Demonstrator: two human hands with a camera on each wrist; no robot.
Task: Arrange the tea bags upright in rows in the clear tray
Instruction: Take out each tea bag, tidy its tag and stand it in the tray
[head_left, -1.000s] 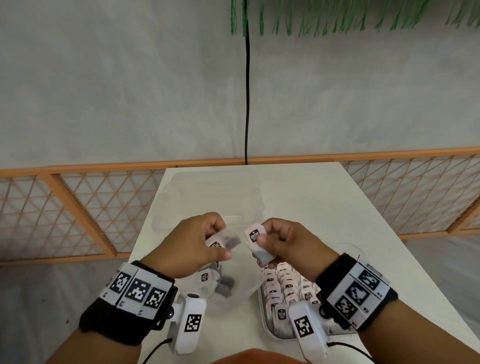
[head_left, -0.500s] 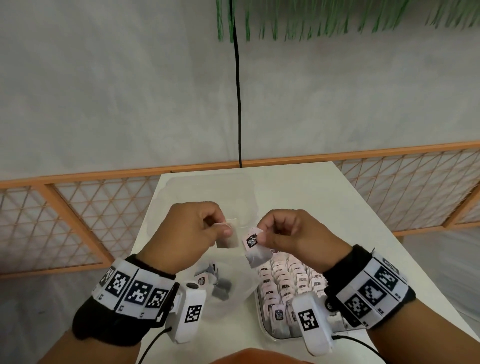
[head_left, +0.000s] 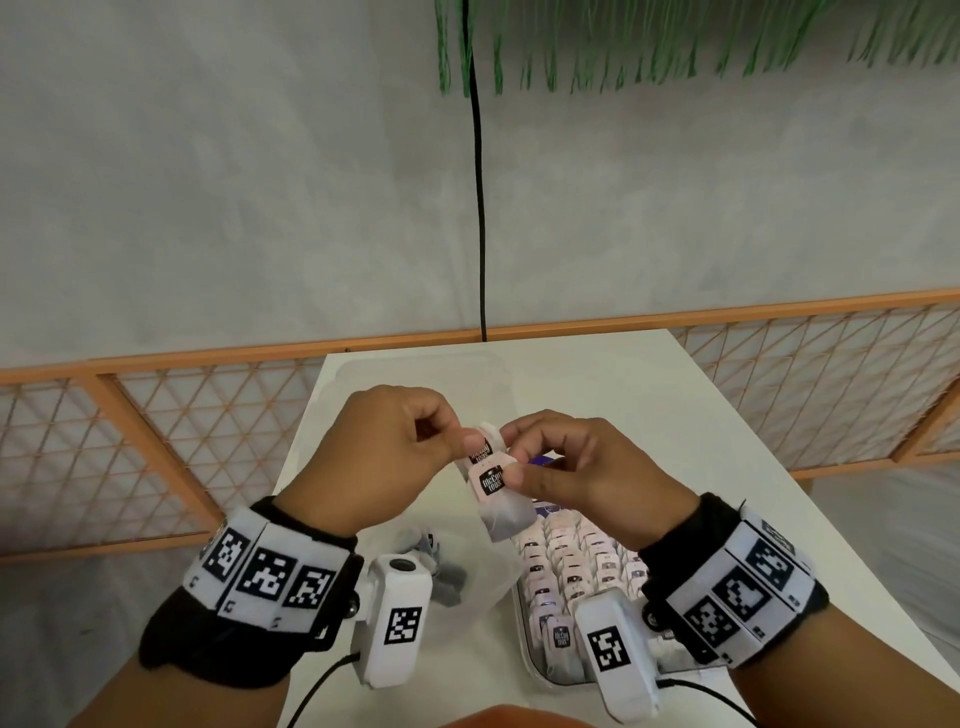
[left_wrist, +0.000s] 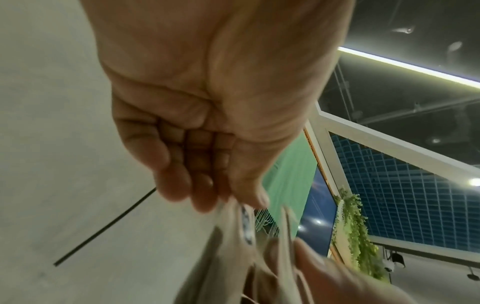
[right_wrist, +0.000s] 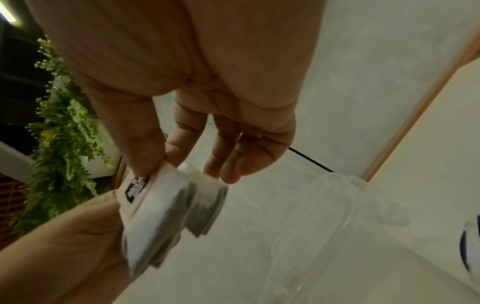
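Note:
Above the table, my left hand (head_left: 462, 436) and right hand (head_left: 511, 457) meet, each pinching a white tea bag by its top. The left one's tea bag (head_left: 480, 451) lies just behind the right one's tea bag (head_left: 506, 517), and the two overlap. In the right wrist view, thumb and forefinger of the right hand (right_wrist: 161, 162) hold a labelled tea bag (right_wrist: 155, 205) with the second bag (right_wrist: 205, 203) beside it. The left wrist view is blurred; the left hand (left_wrist: 233, 197) has its fingers curled on a bag (left_wrist: 233, 230). Below the right wrist, the clear tray (head_left: 525, 654) holds several upright rows.
A clear bowl (head_left: 483, 597) with a few loose tea bags (head_left: 447, 574) sits left of the tray, under the left wrist. A clear lid or container (head_left: 415, 374) lies at the table's far left. A purple object (head_left: 543, 460) peeks from behind the right hand. Orange lattice fencing flanks the table.
Both hands have risen and closed the gap between them. The two tea bags, apart before, now overlap between the fingertips.

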